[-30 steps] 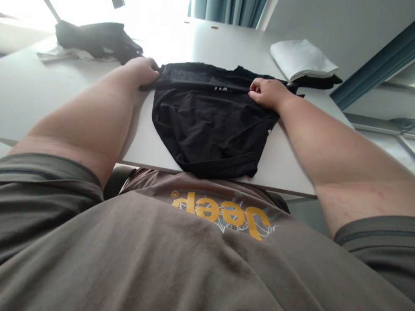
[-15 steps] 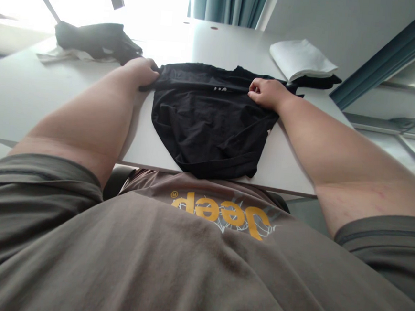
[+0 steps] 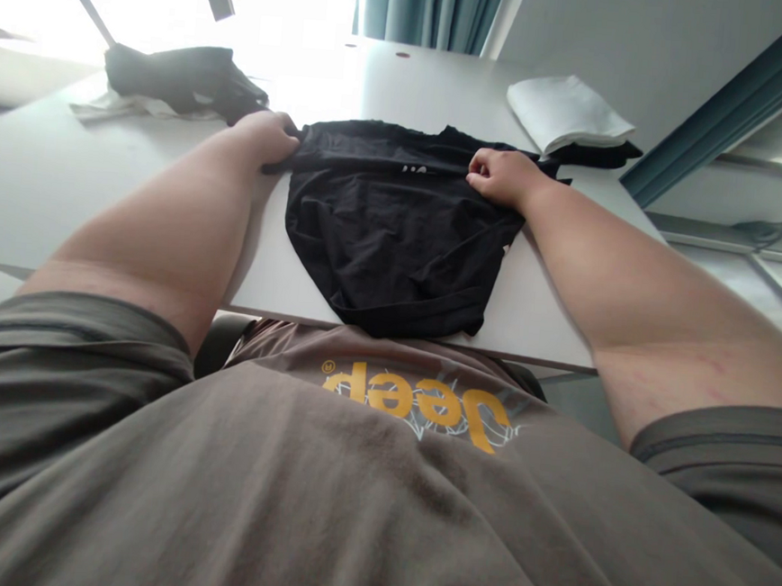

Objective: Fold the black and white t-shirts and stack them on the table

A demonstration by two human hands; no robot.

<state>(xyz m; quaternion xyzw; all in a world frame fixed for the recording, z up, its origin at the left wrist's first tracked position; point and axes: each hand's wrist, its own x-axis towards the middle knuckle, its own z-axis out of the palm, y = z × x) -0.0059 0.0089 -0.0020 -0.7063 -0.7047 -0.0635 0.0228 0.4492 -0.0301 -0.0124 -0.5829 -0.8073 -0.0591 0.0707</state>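
Black shirt: lying on the white table (image 3: 48,176) right in front of me, the shirt (image 3: 395,239) creased through its lower half, small pale print (image 3: 414,168) up top.
Left hand: on the shirt's upper left edge (image 3: 273,135). Fingertips are tucked out of sight, so I can't tell if they're clamped on cloth.
Right hand: on the upper right part (image 3: 501,175), fingers curled in near the thumb. Can't tell whether any fabric's pinched.
Creases: imo I'd go light, even tension outward from both sides, then flatten from the print down. Tugging one side would probably skew it.
Near hem: reaches the table edge; no clue from my feed whether it hangs over. I'd watch for it slipping.
Right sleeve: mostly lost behind the hand and wrist.
Dark pile: back left (image 3: 171,77), washed out by window glare (image 3: 304,15).
White folded cloth: back right (image 3: 568,113), over something black (image 3: 598,153) that's mostly covered.
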